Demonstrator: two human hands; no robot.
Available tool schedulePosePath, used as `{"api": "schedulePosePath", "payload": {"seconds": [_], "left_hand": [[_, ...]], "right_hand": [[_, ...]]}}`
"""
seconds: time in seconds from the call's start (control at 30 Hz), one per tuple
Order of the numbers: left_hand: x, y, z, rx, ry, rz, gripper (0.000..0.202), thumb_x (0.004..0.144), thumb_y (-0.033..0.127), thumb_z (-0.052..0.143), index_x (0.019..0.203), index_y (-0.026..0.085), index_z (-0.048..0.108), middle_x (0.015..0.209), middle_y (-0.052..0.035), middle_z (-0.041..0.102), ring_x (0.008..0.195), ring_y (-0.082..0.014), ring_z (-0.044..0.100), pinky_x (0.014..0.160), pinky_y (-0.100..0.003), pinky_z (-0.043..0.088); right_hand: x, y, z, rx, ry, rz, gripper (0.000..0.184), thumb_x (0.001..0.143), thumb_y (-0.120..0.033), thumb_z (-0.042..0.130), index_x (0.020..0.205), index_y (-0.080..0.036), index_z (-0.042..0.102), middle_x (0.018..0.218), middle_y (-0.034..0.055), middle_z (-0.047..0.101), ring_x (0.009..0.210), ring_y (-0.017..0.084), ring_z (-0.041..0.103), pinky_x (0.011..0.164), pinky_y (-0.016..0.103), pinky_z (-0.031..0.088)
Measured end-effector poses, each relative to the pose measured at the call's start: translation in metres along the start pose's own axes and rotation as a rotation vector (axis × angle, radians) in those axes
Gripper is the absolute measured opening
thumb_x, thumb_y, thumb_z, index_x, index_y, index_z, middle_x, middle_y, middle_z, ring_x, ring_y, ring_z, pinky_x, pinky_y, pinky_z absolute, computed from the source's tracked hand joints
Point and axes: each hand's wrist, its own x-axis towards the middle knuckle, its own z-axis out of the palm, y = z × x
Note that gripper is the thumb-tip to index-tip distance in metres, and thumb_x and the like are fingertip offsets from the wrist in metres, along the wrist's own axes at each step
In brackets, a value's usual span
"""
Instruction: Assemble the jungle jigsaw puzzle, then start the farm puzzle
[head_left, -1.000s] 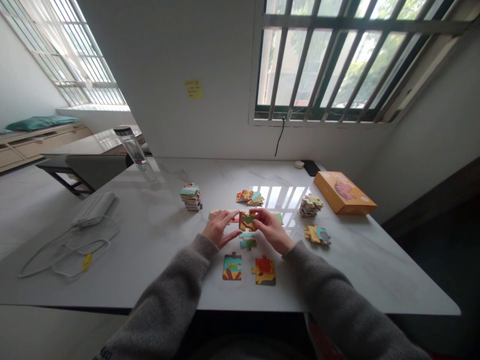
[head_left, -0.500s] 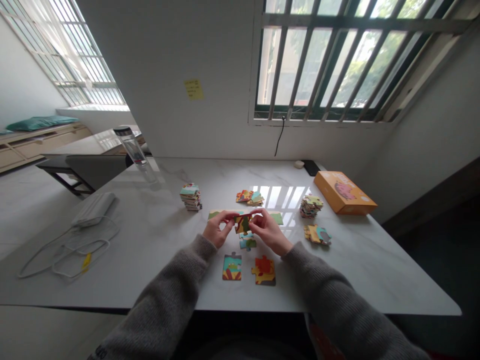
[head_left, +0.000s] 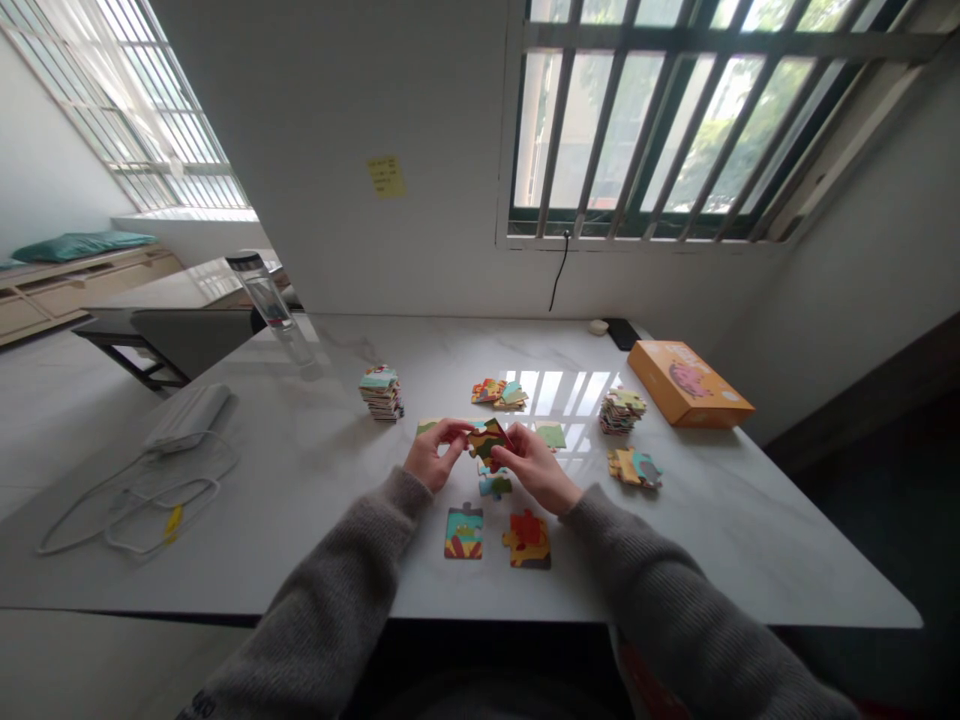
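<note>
Both my hands meet over the white marble table. My left hand and my right hand pinch a dark green and red jigsaw piece between their fingertips, holding it tilted. Just below it lies a small teal piece. Nearer me are a teal-and-red piece and an orange-red piece. A strip of joined pieces lies partly hidden behind my hands. Two stacks of pieces stand to either side.
An orange puzzle box lies at the right, near loose pieces. More pieces lie ahead. A water bottle stands at the far left, and a white charger with a cable lies at the left.
The dark piece has turned and tilted between my fingertips, and it now sits slightly further left. My hands have shifted with it, and the pieces on the table have not moved.
</note>
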Motion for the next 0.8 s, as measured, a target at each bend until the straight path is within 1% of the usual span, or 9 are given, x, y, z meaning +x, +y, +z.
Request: {"api": "schedulePosePath", "payload": {"seconds": [0.17, 0.23, 0.3, 0.4, 0.53, 0.6, 0.63, 0.73, 0.8], "left_hand": [[-0.001, -0.002, 0.001, -0.033, -0.026, -0.003, 0.026, 0.09, 0.035, 0.063, 0.109, 0.017, 0.067, 0.098, -0.0082, 0.073, 0.082, -0.0176, 0.069, 0.08, -0.033, 0.058], [0.0, -0.003, 0.001, -0.043, -0.026, -0.005, 0.025, 0.089, 0.035, 0.064, 0.107, 0.017, 0.068, 0.096, -0.0081, 0.073, 0.083, -0.0179, 0.069, 0.08, -0.033, 0.059], [0.0, -0.005, 0.001, -0.052, -0.012, -0.02, 0.024, 0.089, 0.035, 0.064, 0.103, 0.017, 0.069, 0.091, -0.0075, 0.073, 0.08, -0.0177, 0.07, 0.079, -0.033, 0.059], [0.002, -0.007, 0.002, -0.056, 0.006, -0.038, 0.023, 0.087, 0.035, 0.065, 0.099, 0.016, 0.069, 0.089, -0.007, 0.073, 0.078, -0.0174, 0.07, 0.077, -0.033, 0.06], [0.0, -0.004, 0.002, 0.007, -0.013, -0.029, 0.02, 0.089, 0.033, 0.061, 0.097, 0.016, 0.07, 0.088, -0.0063, 0.073, 0.078, -0.0176, 0.069, 0.077, -0.034, 0.059], [-0.002, 0.002, 0.001, 0.087, -0.033, 0.044, 0.02, 0.09, 0.031, 0.06, 0.1, 0.017, 0.069, 0.094, -0.0074, 0.071, 0.083, -0.0188, 0.069, 0.079, -0.035, 0.058], [-0.003, 0.005, 0.0, 0.136, -0.048, 0.107, 0.022, 0.09, 0.031, 0.061, 0.105, 0.018, 0.068, 0.102, -0.0088, 0.069, 0.091, -0.0207, 0.068, 0.084, -0.037, 0.058], [-0.004, 0.013, -0.002, 0.254, -0.12, 0.308, 0.044, 0.083, 0.031, 0.071, 0.124, 0.021, 0.061, 0.125, -0.0125, 0.06, 0.117, -0.0278, 0.058, 0.101, -0.045, 0.05], [-0.004, 0.013, -0.003, 0.294, -0.169, 0.374, 0.051, 0.081, 0.03, 0.074, 0.129, 0.023, 0.057, 0.127, -0.0125, 0.058, 0.121, -0.0294, 0.055, 0.105, -0.048, 0.047]], "right_hand": [[0.001, 0.003, 0.002, 0.053, -0.018, 0.0, 0.04, 0.076, -0.046, 0.079, 0.081, -0.022, 0.048, 0.076, -0.0021, 0.067, 0.067, 0.014, 0.065, 0.065, 0.031, 0.054], [0.002, 0.002, 0.0, 0.041, -0.073, -0.016, 0.038, 0.077, -0.045, 0.079, 0.086, -0.022, 0.051, 0.081, -0.0015, 0.066, 0.069, 0.014, 0.065, 0.067, 0.032, 0.055], [0.002, -0.002, -0.004, -0.011, -0.121, -0.05, 0.037, 0.079, -0.044, 0.077, 0.097, -0.022, 0.054, 0.082, -0.0014, 0.065, 0.07, 0.014, 0.065, 0.068, 0.032, 0.055], [0.002, -0.008, -0.011, -0.095, -0.126, -0.095, 0.043, 0.084, -0.044, 0.073, 0.116, -0.023, 0.054, 0.078, -0.0026, 0.062, 0.067, 0.014, 0.063, 0.063, 0.03, 0.052], [0.0, -0.009, -0.011, -0.139, -0.113, -0.094, 0.044, 0.085, -0.046, 0.071, 0.12, -0.023, 0.056, 0.07, -0.0061, 0.054, 0.058, 0.011, 0.054, 0.052, 0.025, 0.044], [0.0, -0.008, -0.009, -0.136, -0.099, -0.092, 0.045, 0.084, -0.047, 0.071, 0.119, -0.023, 0.057, 0.068, -0.007, 0.05, 0.056, 0.01, 0.051, 0.05, 0.025, 0.042], [0.0, -0.007, -0.009, -0.13, -0.093, -0.09, 0.045, 0.084, -0.048, 0.071, 0.12, -0.023, 0.057, 0.068, -0.007, 0.05, 0.056, 0.01, 0.05, 0.05, 0.024, 0.042], [0.001, -0.005, -0.011, -0.113, -0.095, -0.08, 0.046, 0.085, -0.048, 0.069, 0.122, -0.024, 0.055, 0.069, -0.0064, 0.052, 0.056, 0.01, 0.05, 0.051, 0.025, 0.042], [0.002, -0.005, -0.012, -0.106, -0.107, -0.073, 0.048, 0.086, -0.049, 0.069, 0.123, -0.023, 0.054, 0.07, -0.0065, 0.052, 0.056, 0.01, 0.051, 0.051, 0.025, 0.042]]}}
